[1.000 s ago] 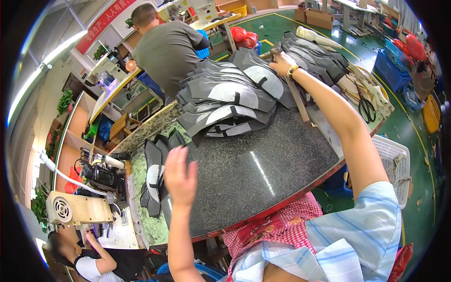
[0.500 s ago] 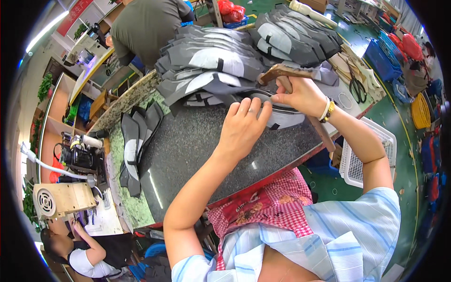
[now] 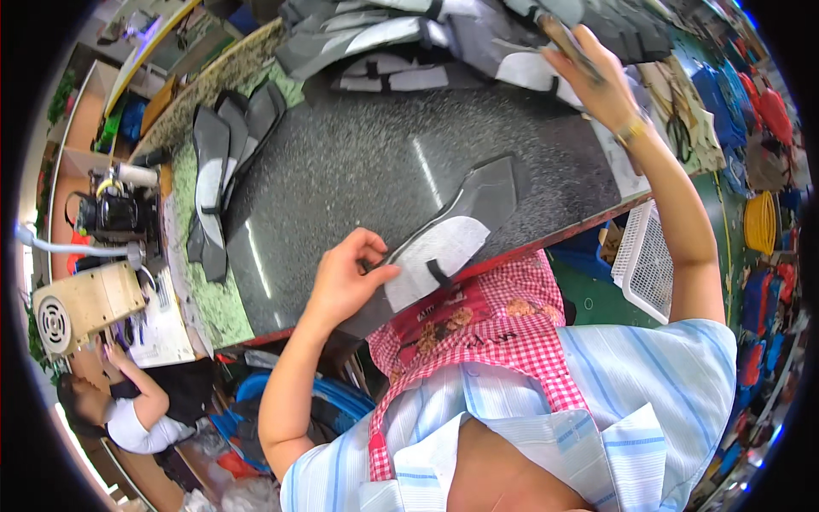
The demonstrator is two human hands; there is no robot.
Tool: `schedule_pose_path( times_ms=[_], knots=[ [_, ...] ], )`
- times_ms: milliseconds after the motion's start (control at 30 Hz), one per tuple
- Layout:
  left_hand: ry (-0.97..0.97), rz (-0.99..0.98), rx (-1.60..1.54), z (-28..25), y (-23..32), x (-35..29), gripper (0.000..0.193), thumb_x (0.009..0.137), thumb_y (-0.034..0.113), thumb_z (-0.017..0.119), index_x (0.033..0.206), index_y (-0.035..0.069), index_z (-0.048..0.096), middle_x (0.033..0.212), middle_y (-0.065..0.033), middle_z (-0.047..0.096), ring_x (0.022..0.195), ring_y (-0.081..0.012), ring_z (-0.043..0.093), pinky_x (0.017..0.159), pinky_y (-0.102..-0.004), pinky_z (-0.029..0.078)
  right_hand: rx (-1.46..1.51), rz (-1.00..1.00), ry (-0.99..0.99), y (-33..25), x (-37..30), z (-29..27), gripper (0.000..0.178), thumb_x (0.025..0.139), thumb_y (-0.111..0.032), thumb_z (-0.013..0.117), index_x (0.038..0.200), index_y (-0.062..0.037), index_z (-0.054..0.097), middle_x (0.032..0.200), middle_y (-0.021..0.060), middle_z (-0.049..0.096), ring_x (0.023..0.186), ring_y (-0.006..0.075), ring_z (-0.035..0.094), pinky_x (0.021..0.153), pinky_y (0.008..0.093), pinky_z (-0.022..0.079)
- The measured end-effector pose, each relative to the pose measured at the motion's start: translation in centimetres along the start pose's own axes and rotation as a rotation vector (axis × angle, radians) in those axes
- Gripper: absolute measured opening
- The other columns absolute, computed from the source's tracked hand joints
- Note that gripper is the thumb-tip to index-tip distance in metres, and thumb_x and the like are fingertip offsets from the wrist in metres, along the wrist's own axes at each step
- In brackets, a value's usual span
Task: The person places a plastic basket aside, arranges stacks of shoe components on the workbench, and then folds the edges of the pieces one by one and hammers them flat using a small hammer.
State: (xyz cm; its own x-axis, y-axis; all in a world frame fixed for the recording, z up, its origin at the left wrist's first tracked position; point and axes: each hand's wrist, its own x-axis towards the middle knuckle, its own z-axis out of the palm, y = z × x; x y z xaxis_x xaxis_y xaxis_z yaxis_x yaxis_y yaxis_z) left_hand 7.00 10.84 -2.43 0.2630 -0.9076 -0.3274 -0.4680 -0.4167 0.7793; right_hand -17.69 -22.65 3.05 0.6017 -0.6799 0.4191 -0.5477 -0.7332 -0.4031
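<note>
A dark grey shoe-upper piece with a pale patch and a black tab (image 3: 444,247) lies at the table's front edge, its lower end overhanging. My left hand (image 3: 345,277) is at its left side, fingers loosely curled and apart from the thumb, whose tip touches or hovers over the pale patch. My right hand (image 3: 601,85) is closed round a hammer (image 3: 570,47), raised over the far right of the table and slightly blurred. Beneath it lies another pale-patched piece (image 3: 529,70), among the heaped grey pieces (image 3: 375,38) along the back.
The dark speckled tabletop (image 3: 341,162) has a red front edge. Several grey pieces (image 3: 223,154) fan out at its left. Scissors (image 3: 678,136) lie at the right end. A white basket (image 3: 648,264) stands below on the right. Another person (image 3: 141,410) sits at the lower left.
My hands have parted: the left came down toward me beside a piece now lying at the front edge; the right moved up and right with the hammer. The view has shifted.
</note>
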Motion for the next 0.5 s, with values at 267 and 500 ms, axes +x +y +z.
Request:
schedule_pose_path(
  times_ms=[267, 500],
  knots=[
    [-0.021, 0.211, 0.044, -1.2, 2.3, 3.6, 0.037, 0.082, 0.016, 0.07, 0.114, -0.003, 0.065, 0.096, -0.0153, 0.072, 0.088, -0.0214, 0.07, 0.076, -0.0334, 0.053, 0.298, -0.285, -0.773, -10.1, -11.0, 1.9, 0.025, 0.092, -0.029, 0.062, 0.108, -0.0095, 0.063, 0.079, 0.0129, 0.067, 0.068, 0.0328, 0.067, 0.06, 0.0416, 0.054],
    [0.183, 0.256, 0.052, 4.2, 4.1, 7.7, 0.018, 0.077, 0.01, 0.074, 0.094, 0.003, 0.074, 0.084, -0.0108, 0.069, 0.066, -0.0195, 0.066, 0.065, -0.0307, 0.052, 0.394, -0.175, -0.931, -10.0, -9.9, 0.8, 0.023, 0.091, -0.023, 0.063, 0.104, -0.0068, 0.054, 0.073, 0.0175, 0.063, 0.067, 0.0387, 0.064, 0.058, 0.0461, 0.052]
  ],
)
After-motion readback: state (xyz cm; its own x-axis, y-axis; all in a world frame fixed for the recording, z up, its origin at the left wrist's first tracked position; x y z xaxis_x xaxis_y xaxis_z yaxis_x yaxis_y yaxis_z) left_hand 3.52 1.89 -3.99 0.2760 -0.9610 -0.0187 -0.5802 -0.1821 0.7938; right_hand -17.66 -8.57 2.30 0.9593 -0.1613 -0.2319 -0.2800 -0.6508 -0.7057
